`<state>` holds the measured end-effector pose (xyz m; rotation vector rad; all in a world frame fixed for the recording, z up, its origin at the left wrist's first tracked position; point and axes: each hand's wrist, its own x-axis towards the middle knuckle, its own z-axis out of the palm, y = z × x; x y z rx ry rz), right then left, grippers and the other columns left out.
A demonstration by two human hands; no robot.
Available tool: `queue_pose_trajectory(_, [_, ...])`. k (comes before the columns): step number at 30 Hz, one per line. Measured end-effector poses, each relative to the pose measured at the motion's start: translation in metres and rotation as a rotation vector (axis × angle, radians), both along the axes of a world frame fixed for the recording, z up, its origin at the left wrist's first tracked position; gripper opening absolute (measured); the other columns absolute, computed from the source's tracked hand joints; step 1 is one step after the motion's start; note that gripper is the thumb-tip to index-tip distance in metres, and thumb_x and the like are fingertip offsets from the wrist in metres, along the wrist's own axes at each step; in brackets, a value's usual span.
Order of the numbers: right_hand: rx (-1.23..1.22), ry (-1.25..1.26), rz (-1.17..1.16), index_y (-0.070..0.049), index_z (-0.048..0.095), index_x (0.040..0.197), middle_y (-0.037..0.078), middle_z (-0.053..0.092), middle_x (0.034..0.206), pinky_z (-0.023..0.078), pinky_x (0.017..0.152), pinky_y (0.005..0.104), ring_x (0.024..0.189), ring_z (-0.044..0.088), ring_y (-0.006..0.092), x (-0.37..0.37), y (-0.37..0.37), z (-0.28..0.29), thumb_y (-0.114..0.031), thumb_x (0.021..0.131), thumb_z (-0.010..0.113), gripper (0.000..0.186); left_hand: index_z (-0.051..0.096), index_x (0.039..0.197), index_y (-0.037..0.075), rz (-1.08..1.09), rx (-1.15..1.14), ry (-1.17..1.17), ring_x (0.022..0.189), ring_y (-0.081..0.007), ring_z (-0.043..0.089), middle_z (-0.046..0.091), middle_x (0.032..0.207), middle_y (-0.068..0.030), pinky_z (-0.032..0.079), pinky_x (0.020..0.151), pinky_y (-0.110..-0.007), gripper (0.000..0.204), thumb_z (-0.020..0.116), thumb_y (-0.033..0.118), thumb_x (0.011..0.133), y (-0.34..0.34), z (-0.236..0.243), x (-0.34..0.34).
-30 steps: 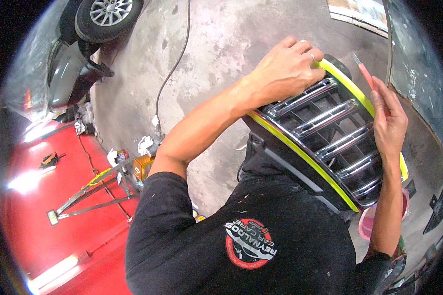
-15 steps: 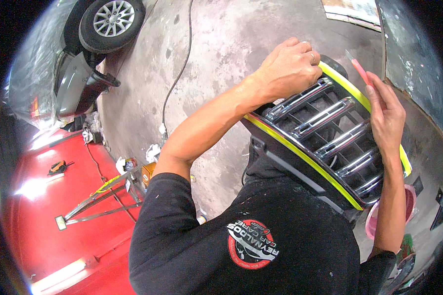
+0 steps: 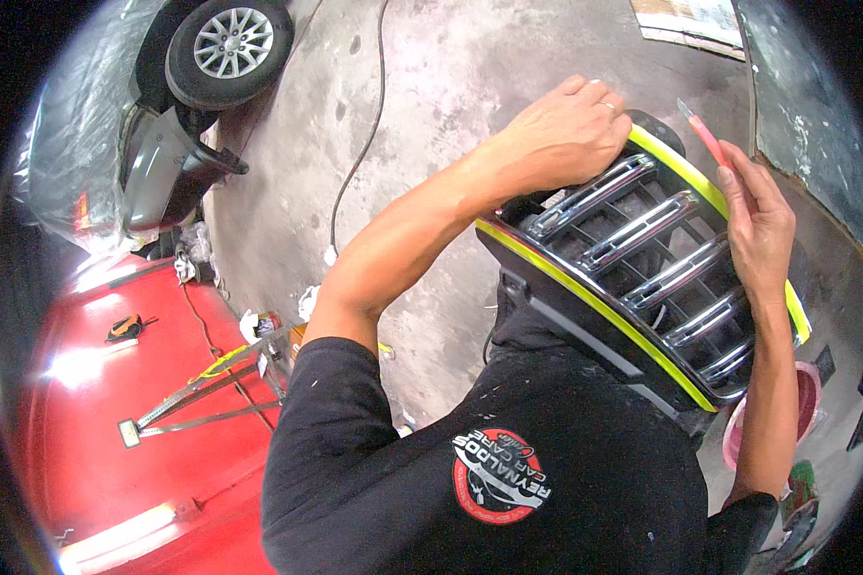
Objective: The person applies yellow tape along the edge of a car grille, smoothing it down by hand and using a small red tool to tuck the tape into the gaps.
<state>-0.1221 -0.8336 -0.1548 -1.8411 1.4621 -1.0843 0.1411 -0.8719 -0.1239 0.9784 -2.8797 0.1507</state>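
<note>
A black car grille (image 3: 642,278) with chrome bars lies across my lap, tilted. Yellow tape (image 3: 599,311) runs along its two long edges. My left hand (image 3: 577,132) is closed at the grille's far left corner, its curled fingers pinching the end of the tape strip there; the fingertips are partly hidden. In my right hand (image 3: 761,218) is a slim craft knife (image 3: 705,136) with a red-pink handle, blade pointing up and away. That hand is beside the far taped edge, and the blade is apart from the tape.
A red car panel (image 3: 96,402) spreads at the left, bearing a tape measure (image 3: 125,329) and a metal frame (image 3: 192,393). Beyond stands a plastic-covered car with its wheel (image 3: 232,43). A cable (image 3: 362,144) crosses the concrete floor. A pink bucket (image 3: 804,398) sits by my right forearm.
The whole view has shifted slightly, so things appear a little farther right. Both hands keep nearly the same places on and beside the grille, and the knife is still held up.
</note>
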Motion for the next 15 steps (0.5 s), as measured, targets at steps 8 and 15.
queue_pose_trajectory(8, [0.031, 0.035, -0.012, -0.006, 0.068, 0.118, 0.007, 0.066, 0.087, 0.048, 0.071, 0.026, 0.077, 0.061, 0.0128, -0.002, 0.0, 0.002, -0.015, 0.094, 0.064, 0.026, 0.058, 0.096, -0.002, 0.202, 0.235, 0.281, 0.094, -0.0315, 0.058, 0.059, 0.096, -0.0164, 0.045, 0.086, -0.042, 0.018, 0.064, 0.012, 0.087, 0.037, 0.03, 0.026])
queue_pose_trajectory(15, [0.038, -0.074, -0.002, -0.004, 0.067, 0.117, 0.01, 0.068, 0.092, 0.05, 0.075, 0.0275, 0.083, 0.065, 0.0157, 0.004, -0.002, 0.0, -0.014, 0.094, 0.064, 0.026, 0.069, 0.097, 0.007, 0.38, 0.147, 0.518, 0.091, -0.0305, 0.061, 0.064, 0.095, -0.0132, 0.048, 0.081, -0.041, 0.024, 0.078, 0.019, 0.079, 0.056, 0.032, 0.041])
